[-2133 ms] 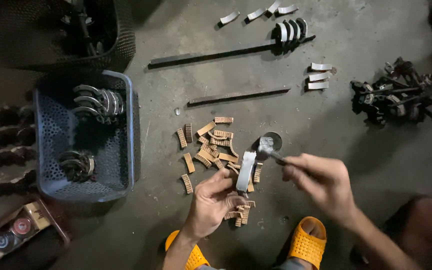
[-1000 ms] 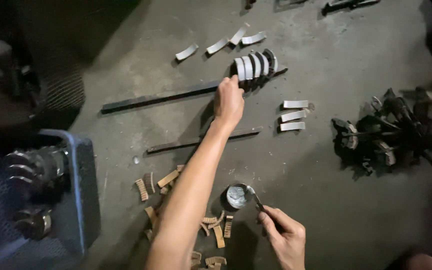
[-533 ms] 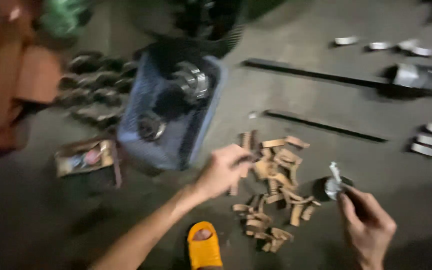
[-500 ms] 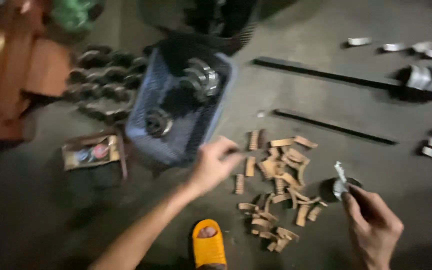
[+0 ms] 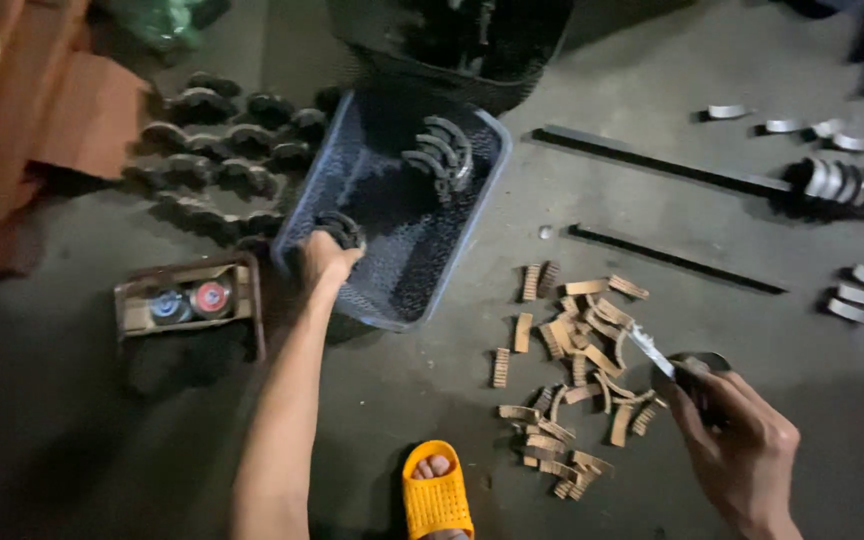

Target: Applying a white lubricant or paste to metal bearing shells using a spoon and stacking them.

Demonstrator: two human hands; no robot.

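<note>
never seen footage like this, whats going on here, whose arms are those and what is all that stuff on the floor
This is one view, from a camera worn on a person's head, looking down at their own two bare arms above a concrete floor. There is no machine.

The left hand reaches into the near corner of a blue plastic crate and rests on a dark ridged metal part. More curved metal pieces sit deeper inside.

The right hand holds a thin, brush-like tool over a small round tin.

Between them lies a heap of tan curved strips. Farther off are two long dark bars, some shiny curved shells, and an open cardboard box. The yellow sandal is the person's foot.
</note>
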